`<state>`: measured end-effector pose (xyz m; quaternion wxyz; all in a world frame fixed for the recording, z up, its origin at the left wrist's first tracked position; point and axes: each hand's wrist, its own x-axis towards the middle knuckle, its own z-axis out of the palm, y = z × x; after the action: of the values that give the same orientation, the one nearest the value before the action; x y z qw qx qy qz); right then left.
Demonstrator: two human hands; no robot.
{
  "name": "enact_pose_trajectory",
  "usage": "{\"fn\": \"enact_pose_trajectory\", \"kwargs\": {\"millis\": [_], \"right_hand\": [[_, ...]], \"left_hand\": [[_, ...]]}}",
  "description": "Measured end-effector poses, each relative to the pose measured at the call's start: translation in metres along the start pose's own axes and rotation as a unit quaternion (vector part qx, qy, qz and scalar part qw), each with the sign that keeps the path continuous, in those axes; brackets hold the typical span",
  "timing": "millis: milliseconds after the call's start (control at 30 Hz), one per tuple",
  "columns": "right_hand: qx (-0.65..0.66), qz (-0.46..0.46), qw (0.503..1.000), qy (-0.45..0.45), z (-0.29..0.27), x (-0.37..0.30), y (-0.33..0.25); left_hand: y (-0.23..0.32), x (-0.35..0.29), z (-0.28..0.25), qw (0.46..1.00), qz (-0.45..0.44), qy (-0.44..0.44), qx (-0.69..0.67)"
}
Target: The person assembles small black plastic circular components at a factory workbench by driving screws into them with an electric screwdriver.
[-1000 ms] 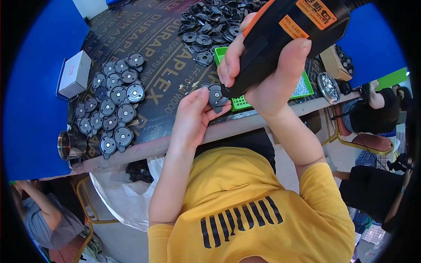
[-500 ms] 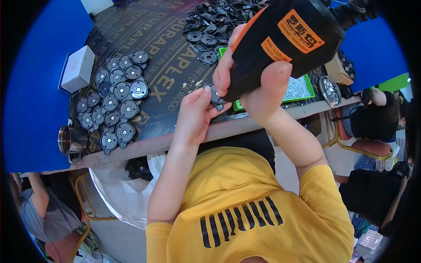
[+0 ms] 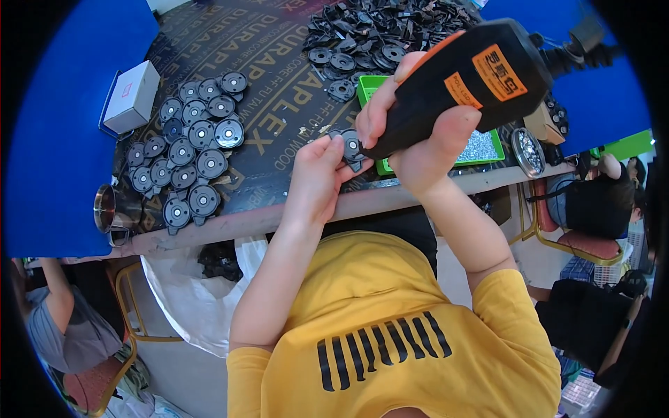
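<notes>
My right hand (image 3: 426, 143) wraps round a black and orange electric screwdriver (image 3: 456, 104), its cable leaving at the upper right. The tool slants down to the left, and its narrow end is over a round black plastic part (image 3: 351, 145) with a metal centre. That part is pinched between the thumb and fingers of my left hand (image 3: 319, 174), just above the table's near edge. The screwdriver's tip is partly hidden, so I cannot tell whether it touches the part. Under my right wrist lies a green tray (image 3: 366, 86) of small silver screws.
At the left, several similar round parts (image 3: 201, 134) lie grouped near a white box (image 3: 130, 96) and a steel cup (image 3: 104, 209). Black plastic pieces (image 3: 390, 31) are heaped at the back. A round tin (image 3: 527, 152) and a cardboard box (image 3: 543, 125) stand right. People sit nearby.
The screwdriver's cable end has dropped, so the tool lies flatter and a little further right. My left hand still pinches the round part. The whole view has shifted slightly.
</notes>
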<state>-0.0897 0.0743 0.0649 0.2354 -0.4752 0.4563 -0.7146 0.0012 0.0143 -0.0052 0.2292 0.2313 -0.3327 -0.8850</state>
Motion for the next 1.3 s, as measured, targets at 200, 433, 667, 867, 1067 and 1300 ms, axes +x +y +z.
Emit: {"fn": "enact_pose_trajectory", "kwargs": {"millis": [200,433,667,867,1067,1300], "right_hand": [[0.008,-0.053,0.997,0.052,-0.003,-0.003,0.002],[0.173,-0.153,0.972,0.053,-0.02,-0.021,-0.039],[0.031,-0.122,0.988,0.085,-0.054,-0.062,-0.041],[-0.042,-0.112,0.98,0.157,-0.05,-0.06,-0.03],[-0.077,-0.078,0.978,0.179,-0.045,-0.057,-0.026],[0.033,-0.134,0.978,0.157,-0.053,-0.041,-0.053]], "left_hand": [[-0.001,0.0,0.001,1.0,0.004,-0.008,-0.006],[0.006,-0.036,-0.005,0.99,0.1,-0.028,0.095],[0.043,-0.161,-0.104,0.919,0.109,0.024,0.377],[0.032,-0.204,-0.2,0.702,0.042,0.293,0.647],[0.08,-0.172,-0.138,0.605,0.334,0.394,0.606],[0.106,-0.123,-0.143,0.645,0.221,0.346,0.645]]}}
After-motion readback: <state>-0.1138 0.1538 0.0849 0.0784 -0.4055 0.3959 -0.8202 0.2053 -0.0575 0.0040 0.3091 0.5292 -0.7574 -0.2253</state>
